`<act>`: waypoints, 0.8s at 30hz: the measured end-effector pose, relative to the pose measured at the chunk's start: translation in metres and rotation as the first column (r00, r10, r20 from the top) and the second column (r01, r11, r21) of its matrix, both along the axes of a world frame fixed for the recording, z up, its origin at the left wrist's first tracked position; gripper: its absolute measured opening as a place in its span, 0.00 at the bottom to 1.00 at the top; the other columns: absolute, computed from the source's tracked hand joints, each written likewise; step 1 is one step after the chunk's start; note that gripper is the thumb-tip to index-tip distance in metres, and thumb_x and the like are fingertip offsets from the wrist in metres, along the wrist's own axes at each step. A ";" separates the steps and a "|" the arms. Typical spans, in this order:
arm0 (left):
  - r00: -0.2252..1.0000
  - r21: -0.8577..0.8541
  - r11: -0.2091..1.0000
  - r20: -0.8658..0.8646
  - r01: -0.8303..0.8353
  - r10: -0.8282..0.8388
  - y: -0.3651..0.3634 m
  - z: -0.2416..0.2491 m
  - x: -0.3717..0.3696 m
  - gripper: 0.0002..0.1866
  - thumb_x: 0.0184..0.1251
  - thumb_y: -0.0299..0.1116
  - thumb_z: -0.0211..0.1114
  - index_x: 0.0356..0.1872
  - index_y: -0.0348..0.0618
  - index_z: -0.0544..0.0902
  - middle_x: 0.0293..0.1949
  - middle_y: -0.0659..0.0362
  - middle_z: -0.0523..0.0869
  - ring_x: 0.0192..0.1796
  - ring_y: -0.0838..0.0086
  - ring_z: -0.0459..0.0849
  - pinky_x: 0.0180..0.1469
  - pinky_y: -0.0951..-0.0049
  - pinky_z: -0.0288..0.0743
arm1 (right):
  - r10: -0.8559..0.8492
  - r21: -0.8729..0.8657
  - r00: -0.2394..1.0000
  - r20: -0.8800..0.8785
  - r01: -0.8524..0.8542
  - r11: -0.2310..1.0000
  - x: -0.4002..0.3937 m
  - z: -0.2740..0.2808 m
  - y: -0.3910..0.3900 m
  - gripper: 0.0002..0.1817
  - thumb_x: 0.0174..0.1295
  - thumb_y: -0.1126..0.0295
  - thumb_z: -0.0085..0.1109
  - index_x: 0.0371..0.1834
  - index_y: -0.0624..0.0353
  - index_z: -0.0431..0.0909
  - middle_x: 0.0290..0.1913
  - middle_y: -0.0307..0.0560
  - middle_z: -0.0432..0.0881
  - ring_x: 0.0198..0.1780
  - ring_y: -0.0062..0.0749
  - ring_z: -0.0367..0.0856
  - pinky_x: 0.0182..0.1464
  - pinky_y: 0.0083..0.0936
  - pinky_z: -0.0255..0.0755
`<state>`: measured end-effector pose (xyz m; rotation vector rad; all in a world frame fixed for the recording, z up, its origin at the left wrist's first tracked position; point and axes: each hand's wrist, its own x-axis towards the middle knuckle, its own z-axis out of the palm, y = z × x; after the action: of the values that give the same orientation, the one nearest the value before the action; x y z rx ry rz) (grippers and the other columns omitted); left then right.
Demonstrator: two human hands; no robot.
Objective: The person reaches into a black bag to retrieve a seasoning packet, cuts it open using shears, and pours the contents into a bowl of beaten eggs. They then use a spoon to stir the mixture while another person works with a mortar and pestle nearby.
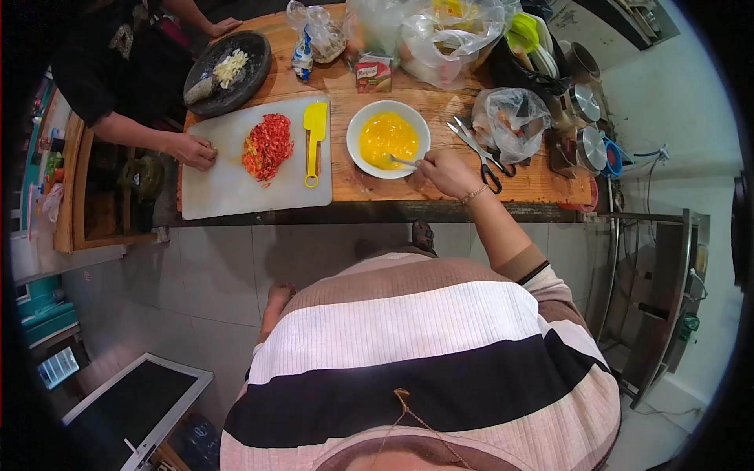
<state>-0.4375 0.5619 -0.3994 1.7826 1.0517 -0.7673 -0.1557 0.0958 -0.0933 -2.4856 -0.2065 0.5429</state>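
Note:
My right hand (445, 173) is closed on the handle of a thin metal utensil (404, 162), a spoon or fork. The utensil's end dips into yellow beaten egg (388, 140), so its shape is hidden. A white bowl (356, 158) holds the egg and stands on the wooden table, just left of this hand. Beside the hand, on its right, lie black-handled scissors (481, 154), partly spread. My left hand (281, 293) hangs low at my side, away from the table; its fingers are mostly hidden.
A white cutting board (212, 200) carries chopped red chili (268, 147) and a yellow spatula (314, 133). Another person's hand (195, 151) rests on it. Behind are a stone mortar (255, 51), plastic bags (448, 43) and a small box (373, 76). Jars (587, 147) stand right.

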 end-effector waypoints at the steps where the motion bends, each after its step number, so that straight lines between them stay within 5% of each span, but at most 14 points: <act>1: 1.000 0.002 1.000 0.004 0.017 -0.017 -0.002 0.002 0.001 0.11 0.62 0.29 0.65 0.41 0.31 0.84 0.32 0.52 0.86 0.34 0.70 0.84 0.37 0.68 0.77 | -0.097 -0.049 0.992 0.085 0.102 0.994 -0.001 0.003 0.002 0.17 0.65 0.60 0.51 0.32 0.63 0.82 0.28 0.59 0.81 0.35 0.52 0.82 0.40 0.40 0.72; 3: 0.999 0.011 0.999 -0.009 0.044 -0.044 -0.003 0.002 0.001 0.11 0.62 0.29 0.64 0.41 0.30 0.83 0.33 0.51 0.86 0.34 0.70 0.84 0.38 0.69 0.77 | -0.267 -0.116 0.927 0.264 0.305 0.945 -0.005 0.013 0.009 0.17 0.65 0.60 0.50 0.31 0.62 0.82 0.28 0.59 0.81 0.36 0.52 0.82 0.41 0.41 0.73; 6: 1.000 -0.012 1.000 -0.004 0.018 -0.018 0.000 -0.001 -0.003 0.11 0.63 0.29 0.63 0.41 0.30 0.83 0.33 0.51 0.86 0.34 0.69 0.84 0.38 0.70 0.77 | 0.026 -0.109 0.999 0.025 -0.023 0.994 0.000 -0.004 0.000 0.17 0.65 0.60 0.50 0.29 0.62 0.82 0.30 0.59 0.82 0.37 0.54 0.81 0.42 0.42 0.73; 9: 1.000 -0.043 0.999 0.004 -0.017 0.017 0.002 -0.007 -0.006 0.11 0.63 0.30 0.64 0.40 0.31 0.84 0.33 0.51 0.87 0.34 0.69 0.84 0.39 0.70 0.76 | -0.172 -0.105 0.952 0.252 0.203 0.973 -0.006 0.008 0.008 0.18 0.65 0.60 0.50 0.29 0.62 0.82 0.31 0.59 0.83 0.37 0.54 0.81 0.42 0.42 0.73; 12: 0.999 0.014 0.999 -0.009 0.040 -0.040 0.001 -0.001 -0.006 0.11 0.62 0.31 0.64 0.39 0.31 0.84 0.32 0.51 0.87 0.35 0.69 0.84 0.39 0.69 0.76 | -0.105 -0.330 0.991 0.087 0.128 0.935 -0.005 0.030 0.014 0.18 0.65 0.59 0.51 0.29 0.63 0.82 0.32 0.59 0.83 0.36 0.55 0.81 0.42 0.42 0.73; 15: 0.999 0.038 0.998 -0.025 0.040 -0.039 -0.003 0.016 0.001 0.11 0.61 0.30 0.65 0.38 0.31 0.85 0.33 0.51 0.87 0.35 0.69 0.85 0.39 0.69 0.77 | -0.044 -0.069 0.995 0.087 0.050 0.996 -0.001 0.005 0.006 0.18 0.65 0.60 0.50 0.28 0.63 0.82 0.32 0.59 0.83 0.36 0.54 0.82 0.41 0.42 0.74; 18: 0.998 0.044 0.997 -0.004 0.069 -0.069 -0.008 0.024 0.002 0.11 0.59 0.29 0.65 0.38 0.31 0.85 0.33 0.51 0.87 0.35 0.69 0.85 0.39 0.69 0.77 | -0.205 -0.199 0.940 0.273 0.264 0.944 -0.004 0.012 0.012 0.18 0.65 0.60 0.50 0.30 0.64 0.82 0.31 0.61 0.82 0.36 0.54 0.82 0.40 0.42 0.74; 21: 0.996 0.048 0.995 0.011 0.092 -0.092 -0.005 0.021 0.000 0.11 0.58 0.29 0.64 0.38 0.32 0.85 0.33 0.51 0.87 0.36 0.68 0.85 0.40 0.68 0.77 | 0.046 -0.047 0.998 0.032 -0.045 0.998 0.003 0.002 0.004 0.18 0.65 0.60 0.50 0.32 0.65 0.82 0.32 0.62 0.82 0.37 0.55 0.81 0.41 0.42 0.74; 24: 0.996 0.033 0.995 0.001 0.089 -0.089 -0.005 0.014 -0.001 0.12 0.58 0.30 0.64 0.38 0.32 0.85 0.33 0.51 0.87 0.36 0.69 0.85 0.40 0.68 0.77 | -0.211 -0.160 0.948 0.240 0.253 0.954 -0.004 0.021 0.014 0.18 0.65 0.60 0.50 0.34 0.67 0.81 0.32 0.63 0.82 0.37 0.56 0.81 0.43 0.41 0.73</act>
<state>-0.4387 0.5567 -0.3853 1.8689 0.9936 -0.8057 -0.1598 0.1094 -0.0718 -2.7059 0.0580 0.1936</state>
